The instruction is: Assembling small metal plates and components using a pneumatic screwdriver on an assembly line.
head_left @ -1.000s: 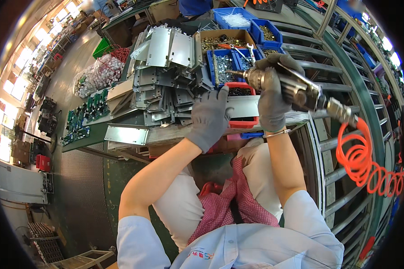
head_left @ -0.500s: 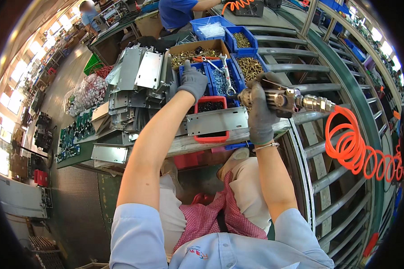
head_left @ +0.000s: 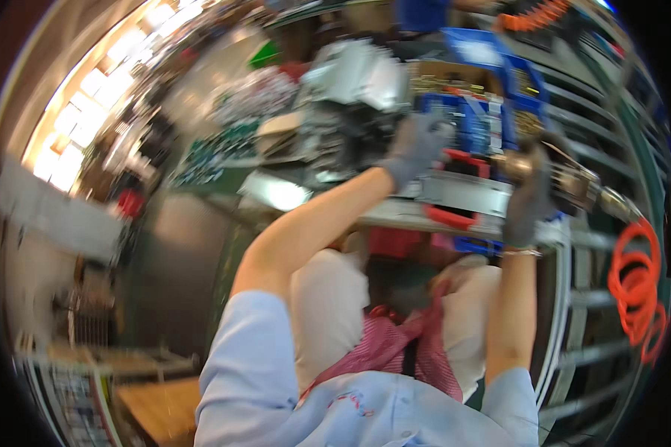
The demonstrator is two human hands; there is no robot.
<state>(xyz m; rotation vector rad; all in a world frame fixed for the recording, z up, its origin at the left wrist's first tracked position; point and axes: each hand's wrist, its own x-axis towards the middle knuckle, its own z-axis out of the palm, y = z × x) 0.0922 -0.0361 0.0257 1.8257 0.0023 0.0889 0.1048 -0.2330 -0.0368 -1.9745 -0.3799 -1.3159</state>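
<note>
Silvery plate straddles the red bin, blocking its middle, at the counter's near edge | right hand just beside: grip wrapped round the air driver, orange hose coiling off | left hand blurred by the blue bins: grip, can't tell | metal stack crowding its left | cardboard box beyond

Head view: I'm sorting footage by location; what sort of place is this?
Probably a factory assembly workshop: coiled orange-red hose, stacked flat silver metal plates and blue plastic parts bins.
</note>
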